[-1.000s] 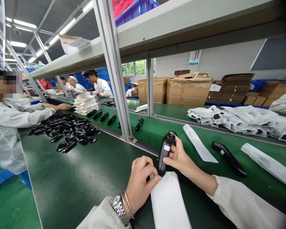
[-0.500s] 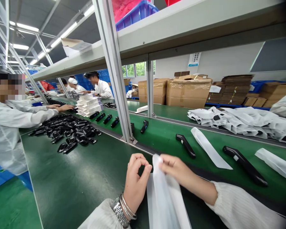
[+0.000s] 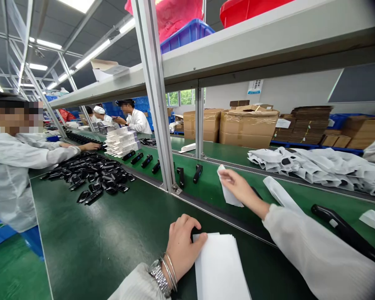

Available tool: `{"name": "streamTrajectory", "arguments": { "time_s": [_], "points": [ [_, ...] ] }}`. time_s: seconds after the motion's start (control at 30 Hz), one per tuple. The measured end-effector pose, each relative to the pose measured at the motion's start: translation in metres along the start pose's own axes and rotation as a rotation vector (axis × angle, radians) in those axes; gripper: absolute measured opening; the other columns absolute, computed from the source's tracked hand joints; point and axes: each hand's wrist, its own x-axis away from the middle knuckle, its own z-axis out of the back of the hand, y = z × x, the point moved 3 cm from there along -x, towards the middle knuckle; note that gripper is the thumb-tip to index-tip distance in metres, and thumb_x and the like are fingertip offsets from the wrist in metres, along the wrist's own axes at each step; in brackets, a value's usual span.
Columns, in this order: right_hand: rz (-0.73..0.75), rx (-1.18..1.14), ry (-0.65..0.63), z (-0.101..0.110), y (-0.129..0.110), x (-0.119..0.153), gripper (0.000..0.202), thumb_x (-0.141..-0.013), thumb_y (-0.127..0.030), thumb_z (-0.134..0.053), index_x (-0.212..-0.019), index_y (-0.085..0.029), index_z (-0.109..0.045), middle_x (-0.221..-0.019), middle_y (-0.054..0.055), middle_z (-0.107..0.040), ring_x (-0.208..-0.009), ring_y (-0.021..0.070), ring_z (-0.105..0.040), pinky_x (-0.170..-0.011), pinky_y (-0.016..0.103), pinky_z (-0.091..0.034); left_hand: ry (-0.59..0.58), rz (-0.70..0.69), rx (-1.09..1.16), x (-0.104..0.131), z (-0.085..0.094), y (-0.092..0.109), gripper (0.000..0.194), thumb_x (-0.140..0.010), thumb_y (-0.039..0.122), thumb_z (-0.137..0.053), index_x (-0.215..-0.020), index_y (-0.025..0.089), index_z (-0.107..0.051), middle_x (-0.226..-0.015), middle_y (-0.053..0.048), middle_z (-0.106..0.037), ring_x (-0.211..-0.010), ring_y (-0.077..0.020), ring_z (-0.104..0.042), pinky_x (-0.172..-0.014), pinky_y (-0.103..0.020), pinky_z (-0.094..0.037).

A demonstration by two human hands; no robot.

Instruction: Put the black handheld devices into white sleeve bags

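Forward over the green belt [image 3: 212, 196] stretches my right arm, its pale cuff pushed up past the wrist and the back of my right hand [image 3: 237, 186] turned up. My fingers are bent and nearly closed on a slim white bag [image 3: 233, 198], gripping it near its far end while the rest slants down toward me, below my palm. A second white bag [image 3: 281, 193] lies just to the right of my forearm, and a black device [image 3: 339, 225] rests beyond that, partly covered by my sleeve. Two more dark devices stand to the left of the bag I hold, near the metal post [image 3: 158, 96].

My left hand [image 3: 183, 246] is low and close to me, half open with loosely curled fingers, gripping nothing that I can see; its thumb touches the upper left corner of the white stack [image 3: 221, 268] on the table [image 3: 118, 233].
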Motion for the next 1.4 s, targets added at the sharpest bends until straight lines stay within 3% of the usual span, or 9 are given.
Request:
{"name": "streamTrajectory", "arguments": {
  "time_s": [0.13, 0.23, 0.53, 0.8, 1.0, 1.2, 1.3, 1.4],
  "points": [
    [-0.058, -0.049, -0.146, -0.019, 0.006, 0.063, 0.02, -0.087, -0.026, -0.052, -0.103, -0.024, -0.063, -0.103, 0.003, -0.067, -0.09, 0.0182, -0.066, -0.08, 0.031, -0.051, -0.045, -0.019, -0.018, -0.001, -0.003, 0.002, 0.006, -0.079, 0.017, -0.054, -0.074, 0.02, -0.054, -0.081, 0.001, -0.056, -0.084, -0.0194, -0.055, -0.084, -0.037, -0.036],
    [-0.092, -0.108, -0.21, -0.023, 0.009, 0.086, 0.02, -0.09, -0.026, -0.046, -0.102, -0.024, -0.062, -0.1, 0.003, -0.065, -0.077, 0.0156, -0.066, -0.071, 0.03, -0.051, -0.052, -0.052, 0.006, -0.002, -0.005, 0.003, 0.014, -0.086, 0.02, -0.049, -0.072, 0.019, -0.051, -0.077, 0.002, -0.055, -0.079, -0.018, -0.054, -0.08, -0.035, -0.036],
    [-0.133, -0.098, -0.252, -0.024, 0.007, 0.088, 0.02, -0.091, -0.03, -0.047, -0.097, -0.023, -0.064, -0.092, 0.003, -0.067, -0.075, 0.0174, -0.065, -0.069, 0.031, -0.051, -0.02, -0.111, 0.013, 0.0, -0.006, 0.006, 0.03, -0.094, 0.03, -0.045, -0.067, 0.019, -0.05, -0.07, 0.002, -0.053, -0.074, -0.017, -0.053, -0.08, -0.034, -0.036],
    [-0.115, -0.025, -0.29, -0.024, 0.004, 0.09, 0.021, -0.091, -0.031, -0.046, -0.092, -0.025, -0.066, -0.086, 0.002, -0.066, -0.078, 0.0197, -0.065, -0.072, 0.033, -0.05, -0.061, -0.069, 0.116, -0.001, 0.002, 0.008, 0.01, -0.082, 0.022, -0.056, -0.072, 0.021, -0.058, -0.072, 0.004, -0.059, -0.072, -0.0158, -0.054, -0.078, -0.031, -0.039],
    [-0.101, 0.001, -0.308, -0.025, 0.006, 0.093, 0.021, -0.091, -0.029, -0.046, -0.092, -0.025, -0.066, -0.086, 0.001, -0.066, -0.079, 0.0196, -0.064, -0.072, 0.033, -0.05, -0.006, -0.126, 0.051, 0.0, 0.001, 0.006, 0.019, -0.087, 0.021, -0.05, -0.068, 0.019, -0.053, -0.068, 0.004, -0.056, -0.07, -0.0154, -0.051, -0.081, -0.033, -0.037],
    [-0.08, 0.024, -0.303, -0.033, -0.003, 0.071, 0.02, -0.091, -0.03, -0.044, -0.101, -0.024, -0.062, -0.097, 0.003, -0.066, -0.08, 0.0179, -0.065, -0.074, 0.031, -0.051, 0.008, -0.164, 0.055, 0.002, 0.003, 0.011, 0.016, -0.088, 0.019, -0.051, -0.072, 0.02, -0.056, -0.07, 0.004, -0.058, -0.074, -0.0152, -0.053, -0.088, -0.036, -0.034],
    [-0.11, 0.173, -0.267, -0.048, -0.005, 0.035, 0.024, -0.088, -0.031, -0.05, -0.11, -0.024, -0.057, -0.1, 0.003, -0.066, -0.082, 0.0184, -0.065, -0.077, 0.031, -0.05, 0.02, -0.153, 0.085, 0.003, 0.004, 0.012, 0.01, -0.085, 0.014, -0.054, -0.08, 0.022, -0.058, -0.07, 0.005, -0.055, -0.073, -0.0141, -0.052, -0.088, -0.035, -0.035],
    [-0.181, 0.264, -0.196, -0.068, 0.001, -0.006, 0.04, -0.08, -0.031, -0.062, -0.118, -0.022, -0.053, -0.111, 0.01, -0.062, -0.093, 0.0255, -0.062, -0.08, 0.036, -0.046, 0.023, -0.163, 0.091, 0.005, 0.004, 0.011, 0.011, -0.083, 0.011, -0.056, -0.077, 0.021, -0.055, -0.07, 0.005, -0.054, -0.072, -0.0131, -0.051, -0.089, -0.033, -0.035]
  ]
}}
